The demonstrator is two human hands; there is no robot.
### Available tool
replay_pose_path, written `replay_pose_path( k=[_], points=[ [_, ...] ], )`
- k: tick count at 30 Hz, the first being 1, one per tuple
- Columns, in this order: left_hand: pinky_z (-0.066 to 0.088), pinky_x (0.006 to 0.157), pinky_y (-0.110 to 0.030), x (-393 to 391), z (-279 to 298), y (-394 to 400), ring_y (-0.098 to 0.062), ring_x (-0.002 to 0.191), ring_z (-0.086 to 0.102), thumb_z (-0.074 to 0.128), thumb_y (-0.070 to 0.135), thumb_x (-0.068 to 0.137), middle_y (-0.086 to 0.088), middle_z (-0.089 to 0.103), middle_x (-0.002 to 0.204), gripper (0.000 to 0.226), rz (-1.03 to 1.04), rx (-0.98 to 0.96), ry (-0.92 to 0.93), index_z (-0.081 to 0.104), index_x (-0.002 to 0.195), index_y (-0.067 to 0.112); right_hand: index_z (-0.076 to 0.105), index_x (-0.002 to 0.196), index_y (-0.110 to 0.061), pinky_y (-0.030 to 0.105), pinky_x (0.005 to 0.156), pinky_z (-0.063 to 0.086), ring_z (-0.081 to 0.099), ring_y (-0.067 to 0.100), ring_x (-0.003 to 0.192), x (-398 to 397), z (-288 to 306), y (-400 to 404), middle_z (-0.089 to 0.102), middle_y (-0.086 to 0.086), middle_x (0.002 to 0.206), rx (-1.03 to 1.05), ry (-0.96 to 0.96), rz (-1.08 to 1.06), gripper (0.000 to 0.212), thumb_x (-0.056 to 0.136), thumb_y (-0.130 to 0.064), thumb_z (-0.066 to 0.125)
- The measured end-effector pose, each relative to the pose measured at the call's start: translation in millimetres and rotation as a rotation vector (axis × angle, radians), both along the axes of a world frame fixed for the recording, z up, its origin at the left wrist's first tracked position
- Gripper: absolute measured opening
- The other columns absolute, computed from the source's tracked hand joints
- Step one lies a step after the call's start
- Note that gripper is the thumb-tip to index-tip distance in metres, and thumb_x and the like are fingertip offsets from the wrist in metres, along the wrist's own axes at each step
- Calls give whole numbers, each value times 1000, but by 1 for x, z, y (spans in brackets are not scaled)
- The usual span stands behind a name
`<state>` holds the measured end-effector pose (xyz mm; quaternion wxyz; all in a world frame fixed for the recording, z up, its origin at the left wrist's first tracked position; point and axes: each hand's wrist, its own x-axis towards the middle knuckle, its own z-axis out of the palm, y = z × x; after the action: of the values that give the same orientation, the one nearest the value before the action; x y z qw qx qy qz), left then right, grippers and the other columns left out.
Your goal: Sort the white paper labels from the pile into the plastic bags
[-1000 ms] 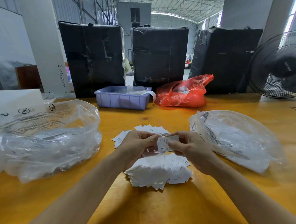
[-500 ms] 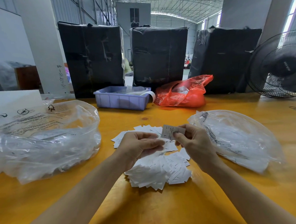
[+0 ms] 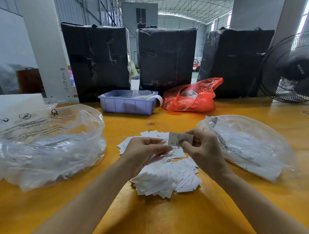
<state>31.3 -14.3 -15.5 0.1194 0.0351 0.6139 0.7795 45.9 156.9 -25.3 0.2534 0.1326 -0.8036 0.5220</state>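
Mid-sort, at the reading step. One white label (image 3: pixel 180 138) pinched upright between thumb and fingers of the right hand (image 3: pixel 203 151), printed face toward the camera, a large "L" legible at its lower left. Left hand (image 3: pixel 146 152) just beside it, fingers curled around what looks like a thin clear film or sleeve; whether another label sits in that grip cannot be told. Both hands raised above the pile of labels (image 3: pixel 167 180), a loose heap near the middle of the tabletop (image 3: pixel 173 221), toward the near edge, with a few more labels (image 3: pixel 128 143) spread flat just behind it.

Two clear plastic bags flanking the pile: left bag (image 3: pixel 44 149) bulky and crumpled toward the left edge, with "XXL" visible on something inside; right bag (image 3: pixel 244 144) flatter, lying toward the right edge, just beside the right hand. Along the far edge, a purple tray (image 3: pixel 128 104), a red bag (image 3: pixel 192 98) and a fan (image 3: pixel 290 68).

Next, probably: matching the "L" to its bag, then carrying the label over and dropping it through the bag's mouth. Needed for that: a firm pinch on the thin paper and an opening found without snagging. Which bag takes "L" is not readable from here. Most of the pile unsorted, so plenty left to do.
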Motion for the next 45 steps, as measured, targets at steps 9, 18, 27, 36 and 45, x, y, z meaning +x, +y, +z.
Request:
replay_pose_path(
  k=[9,18,27,36,45],
  points=[
    [59,78,-30,-3,-2,-1,-31,88,70,77,-2,61,-21,72,94,45,4,-29,4,62,104,-7,68,84,-11,40,58,54,63,28,67,-1,-1,1,68,8,74,1,-7,-6,13,81,1,65],
    [59,74,-28,-2,-2,0,-29,82,70,79,2,49,-22,72,92,56,-25,-24,4,62,101,-6,69,85,-6,36,53,46,55,17,57,-4,-3,1,67,7,69,14,-9,-6,11,81,2,64],
    [59,64,-25,-4,-3,-2,-27,72,72,73,-3,62,-23,72,86,41,-31,17,15,60,101,-7,67,81,-11,33,46,42,51,15,53,-3,-3,1,66,6,66,37,-12,38,15,81,3,63],
    [59,64,-24,-8,-7,-3,-25,76,73,70,-6,75,-17,74,84,24,14,-38,56,63,98,-3,67,86,-5,34,52,44,52,16,58,-1,-2,0,62,6,68,103,-142,133,6,82,-1,65],
    [58,64,-26,-4,-10,1,-22,76,72,71,2,79,-15,73,80,8,-17,-207,164,70,86,3,53,129,-13,16,56,43,51,6,59,1,1,-1,55,2,75,108,-363,249,40,90,-3,58]
  ],
)
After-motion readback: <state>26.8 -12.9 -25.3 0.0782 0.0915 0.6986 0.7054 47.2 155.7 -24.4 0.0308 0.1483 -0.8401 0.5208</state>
